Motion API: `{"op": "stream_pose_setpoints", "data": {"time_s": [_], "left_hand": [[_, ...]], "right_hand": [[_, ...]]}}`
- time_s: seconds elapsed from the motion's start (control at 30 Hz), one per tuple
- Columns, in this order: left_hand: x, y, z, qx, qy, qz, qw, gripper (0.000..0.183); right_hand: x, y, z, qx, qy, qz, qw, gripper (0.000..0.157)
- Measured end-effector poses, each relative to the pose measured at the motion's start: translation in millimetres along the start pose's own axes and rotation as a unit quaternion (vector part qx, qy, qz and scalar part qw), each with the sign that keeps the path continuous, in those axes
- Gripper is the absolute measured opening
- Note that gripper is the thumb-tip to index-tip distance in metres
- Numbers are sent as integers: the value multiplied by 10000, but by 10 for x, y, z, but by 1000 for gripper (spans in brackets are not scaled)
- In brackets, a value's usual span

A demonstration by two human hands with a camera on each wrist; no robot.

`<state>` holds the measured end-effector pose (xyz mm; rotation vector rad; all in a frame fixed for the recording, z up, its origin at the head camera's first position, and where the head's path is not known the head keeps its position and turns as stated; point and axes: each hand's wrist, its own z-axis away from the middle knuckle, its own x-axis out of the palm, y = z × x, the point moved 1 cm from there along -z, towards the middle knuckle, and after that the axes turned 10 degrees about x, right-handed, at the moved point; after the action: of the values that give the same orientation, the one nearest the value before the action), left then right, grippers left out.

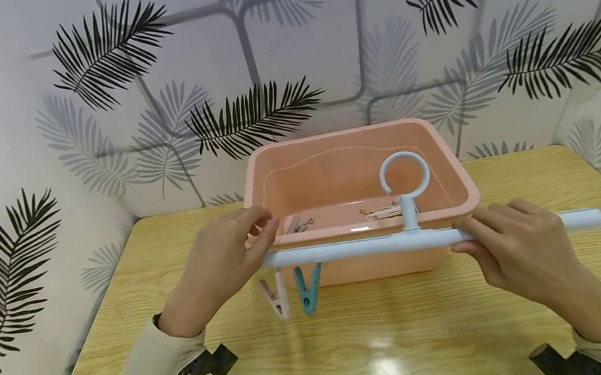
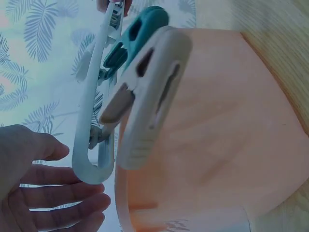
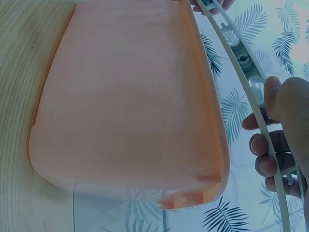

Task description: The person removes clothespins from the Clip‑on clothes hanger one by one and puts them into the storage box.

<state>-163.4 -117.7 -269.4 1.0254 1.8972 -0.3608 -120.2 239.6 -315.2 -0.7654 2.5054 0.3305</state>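
A light blue clip hanger (image 1: 341,250) with a round hook (image 1: 404,175) is held level across the tub's front. My right hand (image 1: 526,249) grips its bar right of the hook, fingers curled round it in the right wrist view. At the left end is my left hand (image 1: 228,253); in the left wrist view its thumb and fingers are spread beside the hanger's rounded tip, and whether they touch it I cannot tell. A pale pink clothes peg (image 1: 277,297) and a teal clothes peg (image 1: 308,289) hang from the bar near that end.
Behind the hanger a pink plastic tub (image 1: 346,140) stands on the wood-grain table (image 1: 398,343). Several loose pegs (image 1: 385,212) lie inside it. A leaf-patterned wall covering (image 1: 300,41) rises at the back and sides.
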Motion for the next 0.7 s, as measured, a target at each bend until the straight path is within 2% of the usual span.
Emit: {"op": "stream_pose_setpoints", "data": {"time_s": [0.13, 0.27, 0.37, 0.5, 0.6, 0.7], "left_hand": [[14, -14, 34, 3, 22, 98, 9999, 14], [-27, 16, 58, 104, 455, 36, 9989, 12], [-83, 124, 102, 253, 821, -112, 9962, 12], [-164, 340, 246, 359, 1107, -95, 9932, 10], [-197, 491, 404, 251, 1174, 409, 9919, 5], [-122, 612, 567, 0, 944, 1455, 9848, 8]], "right_hand": [[-7, -16, -21, -39, 109, -126, 9999, 44], [-22, -26, -40, -27, 124, -108, 9999, 43], [-36, -30, -49, -22, 190, -62, 9998, 43], [-49, -36, -60, -31, 324, -32, 9995, 43], [-56, -39, -79, -59, 404, -48, 9992, 44], [-61, -40, -105, -88, 472, -47, 9988, 44]]}}
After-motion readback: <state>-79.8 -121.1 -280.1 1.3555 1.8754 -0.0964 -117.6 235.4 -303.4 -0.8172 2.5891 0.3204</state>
